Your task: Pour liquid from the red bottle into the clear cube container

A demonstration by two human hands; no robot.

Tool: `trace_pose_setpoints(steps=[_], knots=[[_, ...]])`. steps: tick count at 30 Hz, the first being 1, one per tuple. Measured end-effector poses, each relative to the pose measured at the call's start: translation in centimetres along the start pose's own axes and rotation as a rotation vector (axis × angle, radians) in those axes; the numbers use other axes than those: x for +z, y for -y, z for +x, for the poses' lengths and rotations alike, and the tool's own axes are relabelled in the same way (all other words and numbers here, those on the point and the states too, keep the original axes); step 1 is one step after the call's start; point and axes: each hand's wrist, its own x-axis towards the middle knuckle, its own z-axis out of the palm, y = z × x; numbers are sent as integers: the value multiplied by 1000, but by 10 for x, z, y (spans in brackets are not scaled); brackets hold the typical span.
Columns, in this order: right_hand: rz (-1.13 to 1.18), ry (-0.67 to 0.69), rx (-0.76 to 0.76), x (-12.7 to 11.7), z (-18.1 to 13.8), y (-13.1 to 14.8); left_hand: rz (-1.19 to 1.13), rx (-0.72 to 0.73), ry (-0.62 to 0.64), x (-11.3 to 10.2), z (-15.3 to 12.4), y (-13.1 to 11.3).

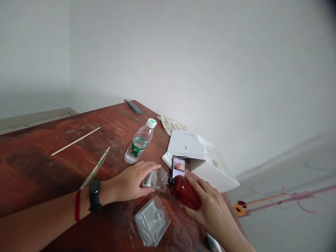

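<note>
My left hand grips a small clear square bottle, tilted so that its neck points to the right. In my right hand lies a dark red rounded bottle, its narrow black neck turned left. The two mouths meet or nearly meet; I cannot tell whether they touch. Just below them on the table sits a clear plastic square container. A water bottle with a white cap and green label stands upright beyond my left hand. Behind the red bottle, a phone with a lit screen leans up.
A white box stands open at the right edge of the brown table. Behind it lies a crumpled cloth. A thin stick and wrapped chopsticks lie at left, a grey device at the far corner.
</note>
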Motion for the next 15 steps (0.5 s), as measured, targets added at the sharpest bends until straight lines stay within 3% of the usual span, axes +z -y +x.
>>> trace_pose_setpoints(steps=[15], knots=[[23,11,6,-4,2,1,8,-8,10,0,0,1]])
